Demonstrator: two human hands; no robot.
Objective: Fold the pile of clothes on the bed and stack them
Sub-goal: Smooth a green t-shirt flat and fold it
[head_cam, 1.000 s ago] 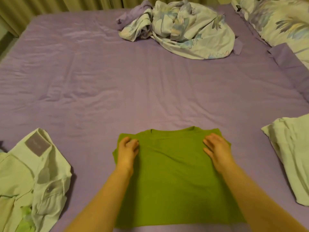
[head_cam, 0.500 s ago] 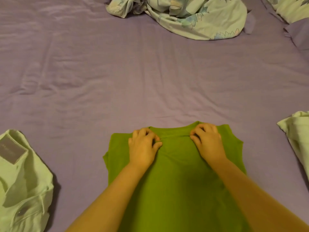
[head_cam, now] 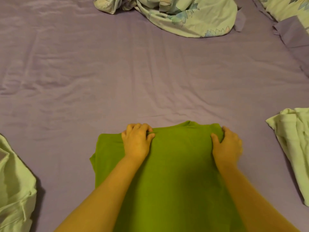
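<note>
Hands apart on my green shirt [head_cam: 175, 164] | left hand [head_cam: 137, 143] pinches far edge | right hand [head_cam: 227, 144] grips far right corner | shirt flat on purple bed [head_cam: 150, 72]

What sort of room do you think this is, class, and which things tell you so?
Most likely a bedroom. A purple sheet covers a wide bed, a crumpled flowered blanket lies at its far side, and a pillow sits in the far right corner.

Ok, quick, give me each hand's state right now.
Left hand: fingers curled, gripping the top edge of the green shirt.
Right hand: thumb and fingers pinching the shirt's top right corner.
</note>
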